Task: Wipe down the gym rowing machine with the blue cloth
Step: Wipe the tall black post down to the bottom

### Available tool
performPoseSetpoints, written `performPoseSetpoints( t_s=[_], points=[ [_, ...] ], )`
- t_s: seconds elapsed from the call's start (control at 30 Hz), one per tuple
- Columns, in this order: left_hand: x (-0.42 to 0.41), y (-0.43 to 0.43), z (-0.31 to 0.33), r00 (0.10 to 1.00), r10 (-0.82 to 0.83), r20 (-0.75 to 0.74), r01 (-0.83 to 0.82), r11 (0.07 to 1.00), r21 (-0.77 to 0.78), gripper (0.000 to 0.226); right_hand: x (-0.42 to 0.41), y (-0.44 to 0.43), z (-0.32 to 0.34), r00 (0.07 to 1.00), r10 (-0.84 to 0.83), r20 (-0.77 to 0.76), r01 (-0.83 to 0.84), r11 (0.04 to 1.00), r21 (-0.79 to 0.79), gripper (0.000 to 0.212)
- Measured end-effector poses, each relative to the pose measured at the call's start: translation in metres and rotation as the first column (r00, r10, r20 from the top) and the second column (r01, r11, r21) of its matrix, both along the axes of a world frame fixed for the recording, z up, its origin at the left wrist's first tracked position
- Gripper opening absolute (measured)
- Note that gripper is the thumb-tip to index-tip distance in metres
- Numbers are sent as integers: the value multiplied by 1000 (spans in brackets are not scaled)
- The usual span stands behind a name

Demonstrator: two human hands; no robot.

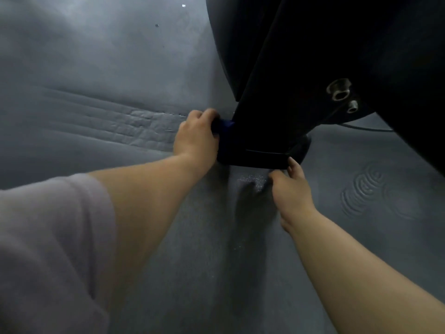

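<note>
At frame centre, my left hand (196, 136) holds the crumpled dark blue cloth (225, 138) against the black metal rowing machine leg (269, 112); my right hand (290, 182), grip loose, steadies its foot.

Open floor (96, 68): wide grey mat to my left and near side, free passage. Obstacle: black rowing machine (337, 44) overhanging upper right, its foot bar (260, 156) low on the floor. Bolts (339, 90) protrude from the leg. My left hand (195, 136) and blue cloth (225, 124) fill the bar's left end; my right hand (291, 186) takes its near corner.
</note>
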State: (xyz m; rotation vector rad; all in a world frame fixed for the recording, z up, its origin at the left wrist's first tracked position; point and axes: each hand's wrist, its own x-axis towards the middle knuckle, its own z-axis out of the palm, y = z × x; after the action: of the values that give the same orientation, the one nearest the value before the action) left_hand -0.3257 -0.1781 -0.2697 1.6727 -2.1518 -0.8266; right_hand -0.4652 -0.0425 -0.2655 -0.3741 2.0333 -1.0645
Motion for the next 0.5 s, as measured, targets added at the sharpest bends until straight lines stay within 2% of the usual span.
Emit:
performPoseSetpoints(
  t_s=[0.07,0.13,0.23,0.3,0.4,0.5],
  points=[
    [-6,-11,-2,998,56,1,-56,995,77,47,0,-4,-6,1000,13,20,-12,1000,-11,52],
    [-12,-6,-6,999,-11,49,5,994,113,52,0,-6,-9,999,0,36,1,1000,-21,51],
    [-11,9,-11,969,-85,231,81,996,26,70,1,-7,-8,999,-20,35,21,1000,-16,50],
    [-13,11,-8,953,-75,293,79,997,0,68,-2,-9,-5,998,-25,52,26,1000,-14,46],
    [-12,22,-10,959,-82,270,74,997,38,64,-6,-13,3,997,-23,79,24,1000,-7,37],
    [0,44,-15,908,-214,360,216,976,36,68,-4,-14,12,997,-62,44,62,998,3,23]
  ],
)
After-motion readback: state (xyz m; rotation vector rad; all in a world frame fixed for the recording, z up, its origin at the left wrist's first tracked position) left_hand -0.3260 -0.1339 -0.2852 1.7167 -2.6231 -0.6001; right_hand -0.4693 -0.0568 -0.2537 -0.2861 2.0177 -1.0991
